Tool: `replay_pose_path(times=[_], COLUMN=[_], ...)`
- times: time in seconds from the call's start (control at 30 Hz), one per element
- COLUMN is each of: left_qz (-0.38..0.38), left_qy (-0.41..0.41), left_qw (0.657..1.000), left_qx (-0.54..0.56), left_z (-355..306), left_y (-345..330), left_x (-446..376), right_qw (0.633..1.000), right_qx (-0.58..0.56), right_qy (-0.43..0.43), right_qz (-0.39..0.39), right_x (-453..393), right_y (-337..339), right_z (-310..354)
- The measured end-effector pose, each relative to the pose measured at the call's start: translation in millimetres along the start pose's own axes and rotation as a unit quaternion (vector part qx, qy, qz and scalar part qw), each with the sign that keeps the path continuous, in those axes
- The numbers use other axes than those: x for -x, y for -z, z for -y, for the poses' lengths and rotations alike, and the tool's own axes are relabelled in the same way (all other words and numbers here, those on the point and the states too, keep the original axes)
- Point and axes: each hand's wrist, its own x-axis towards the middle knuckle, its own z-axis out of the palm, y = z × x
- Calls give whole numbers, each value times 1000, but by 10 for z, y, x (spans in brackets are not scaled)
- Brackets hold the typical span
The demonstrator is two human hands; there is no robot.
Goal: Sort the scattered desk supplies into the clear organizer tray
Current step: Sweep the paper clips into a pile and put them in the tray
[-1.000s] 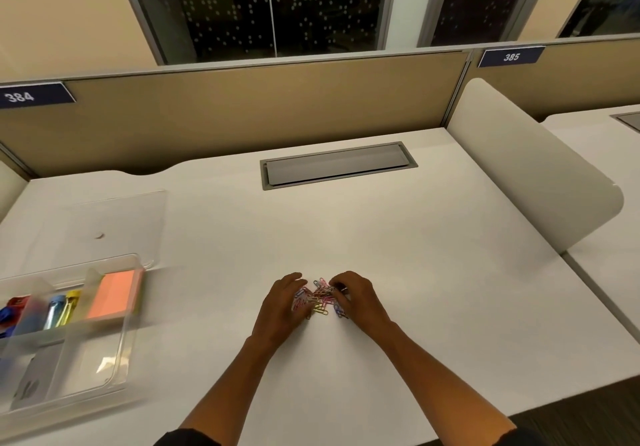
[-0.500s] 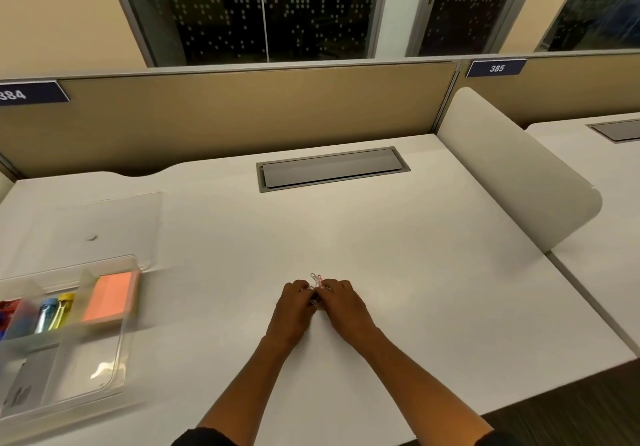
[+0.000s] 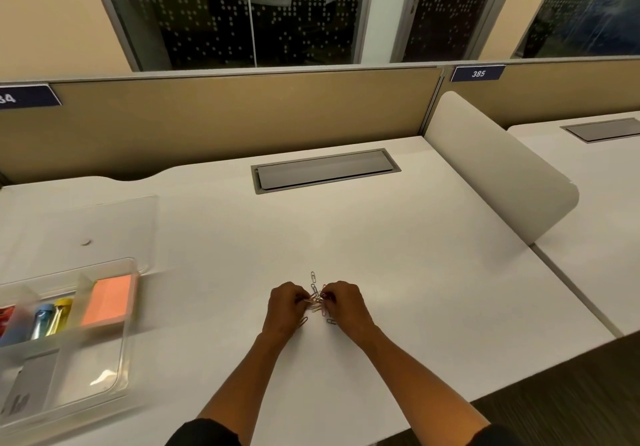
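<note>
Both hands were seen low on the white desk top (image 3: 398,255), knuckles up, fingertips turned inward toward each other. The left hand (image 3: 285,307) and the right hand (image 3: 344,303) were set just beside one another, with a small heap of coloured wire paper clips (image 3: 317,301) gathered in the gap between them.

Fingers of both hands were curled and drawn in on the heap from either side. The clips at its edges appeared to be pinched or raked by the fingertips; the exact contact was hidden under the knuckles. Neither hand was nearer: the heap lay level with both sets of fingertips.

3 stray clips were noted outside the grasp: 1 silver clip (image 3: 313,276) just beyond the fingertips, long axis pointing away from the person; 1 (image 3: 303,321) under the left palm edge; 1 (image 3: 331,321) by the right palm edge, on the wrist side of the fingers.

The clear plastic organizer tray (image 3: 130,334) was placed well apart, off to the left-hand side and slightly nearer the person than the fingertips. An orange sticky-note pad (image 3: 107,301) and blue and yellow capped items (image 3: 52,317) were already held in its far compartments; the nearer, wider compartment looked largely open.

Judgement: the carry would have to run leftward, so the left hand was better placed for the drop, and strays would need a second gather.
</note>
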Motion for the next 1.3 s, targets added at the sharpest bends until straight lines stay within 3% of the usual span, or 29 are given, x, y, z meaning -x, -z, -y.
replay_pose_path(times=[0.23,0.47,0.87,1.3], left_qz=[-25,-19,-79,-222], left_qy=[117,197,209,234], left_qw=[981,928,892,855], left_qx=[151,315,392,406], left_z=[-1,12,-101,159], left_y=[127,172,501,1197], left_x=[53,125,91,543], right_qw=[965,822,737,684], right_qx=[-210,-519,-625,-639], right_qy=[-149,-235,-242,-210], right_qz=[-45,0,92,283], right_x=[103,172,-131,-255], right_y=[68,39,-24,-430], right_z=[73,168,414,1221])
